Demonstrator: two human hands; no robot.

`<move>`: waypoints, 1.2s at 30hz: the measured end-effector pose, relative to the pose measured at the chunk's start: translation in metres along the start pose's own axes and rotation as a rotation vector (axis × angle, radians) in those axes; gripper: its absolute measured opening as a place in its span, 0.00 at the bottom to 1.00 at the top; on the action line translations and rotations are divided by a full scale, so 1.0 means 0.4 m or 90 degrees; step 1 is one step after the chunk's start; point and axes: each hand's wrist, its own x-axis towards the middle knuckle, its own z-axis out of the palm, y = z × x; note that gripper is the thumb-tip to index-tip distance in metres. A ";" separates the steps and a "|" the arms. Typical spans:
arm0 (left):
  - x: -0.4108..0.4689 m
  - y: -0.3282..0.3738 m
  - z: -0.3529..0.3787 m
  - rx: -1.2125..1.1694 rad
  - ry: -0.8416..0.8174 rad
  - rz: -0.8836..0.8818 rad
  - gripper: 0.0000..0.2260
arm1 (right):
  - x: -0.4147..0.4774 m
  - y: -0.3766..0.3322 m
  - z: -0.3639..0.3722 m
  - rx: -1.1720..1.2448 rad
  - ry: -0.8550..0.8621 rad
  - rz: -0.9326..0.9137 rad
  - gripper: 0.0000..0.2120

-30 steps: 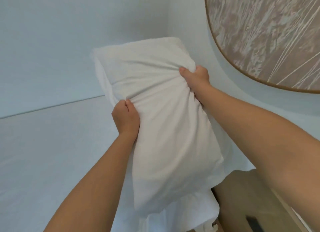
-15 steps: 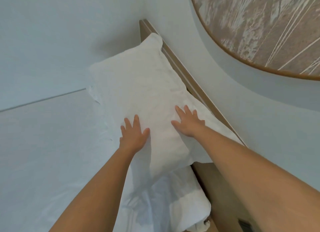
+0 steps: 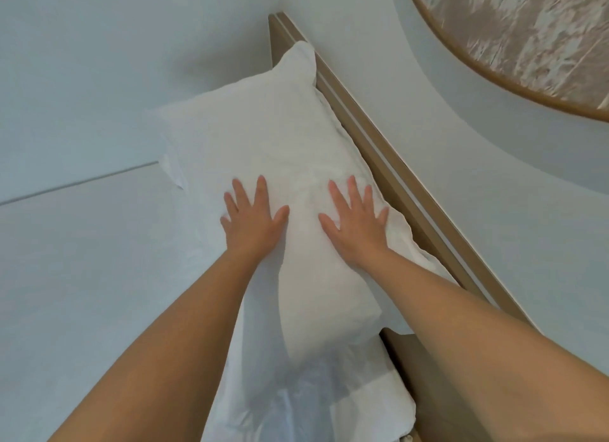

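Note:
A white pillow lies flat on the bed, its long side along the wooden headboard. My left hand presses on the pillow's near left part with fingers spread and straight. My right hand lies flat on its near right part, fingers spread too. Both palms face down and neither hand grips the fabric.
The bed's white sheet stretches to the left. Folded white bedding hangs at the bed's near corner. A brown wooden ledge runs beside the bed on the right. A large round wall decoration hangs above on the pale wall.
One second ago both hands gripped the pillow in the air. It was then set down against the headboard, and my hands now lie flat on it, spread a little wider.

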 end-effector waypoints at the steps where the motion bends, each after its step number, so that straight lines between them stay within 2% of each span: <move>1: 0.035 -0.006 0.001 0.033 0.010 0.006 0.32 | 0.031 -0.014 0.002 -0.018 0.016 -0.038 0.30; 6: 0.238 -0.009 -0.003 0.120 0.051 0.023 0.30 | 0.277 -0.051 -0.011 0.013 -0.005 -0.054 0.30; 9: 0.357 -0.008 0.024 0.131 0.089 0.019 0.30 | 0.415 -0.048 0.027 0.034 0.025 -0.059 0.30; 13: 0.463 -0.051 0.135 0.160 0.138 0.034 0.31 | 0.504 -0.012 0.173 0.053 0.033 -0.054 0.28; 19: 0.505 -0.126 0.373 0.208 0.249 0.098 0.34 | 0.553 0.083 0.441 0.036 0.076 -0.061 0.30; 23: 0.511 -0.146 0.465 0.234 0.265 0.102 0.34 | 0.566 0.131 0.534 0.037 0.090 -0.078 0.30; 29: 0.514 -0.148 0.477 0.225 0.245 0.090 0.34 | 0.567 0.138 0.528 0.050 0.057 -0.069 0.30; 36: 0.479 -0.129 0.377 0.161 0.178 0.071 0.31 | 0.493 0.095 0.380 0.070 -0.089 -0.005 0.30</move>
